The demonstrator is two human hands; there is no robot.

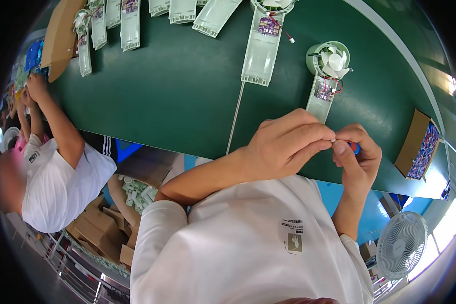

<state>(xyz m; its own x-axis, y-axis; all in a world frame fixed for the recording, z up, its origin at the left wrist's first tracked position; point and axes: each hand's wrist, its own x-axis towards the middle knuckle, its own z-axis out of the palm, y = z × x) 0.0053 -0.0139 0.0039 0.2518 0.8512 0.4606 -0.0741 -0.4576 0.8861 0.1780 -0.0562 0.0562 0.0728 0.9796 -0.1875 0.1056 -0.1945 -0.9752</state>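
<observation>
Both my hands are raised over the table's front edge, their fingertips meeting. With thumb and fingers pinched, my left hand (291, 144) grips a tiny white piece (333, 140), possibly a connector. My right hand (359, 152) is closed round a small blue and red part (355, 148), mostly hidden by the fingers. Just beyond them lies a pale green handheld fan half (319, 104) with white blades (335, 62), a purple circuit board (325, 91) and red and black wires. My left hand overlaps the lower end of its handle.
Another open fan half (258, 61) lies beyond on the green table (177, 96). Several pale green shells (130, 30) line the far left. An open cardboard box (415, 147) of small parts stands right. A co-worker (66, 167) sits left; a large fan (402, 245) stands lower right.
</observation>
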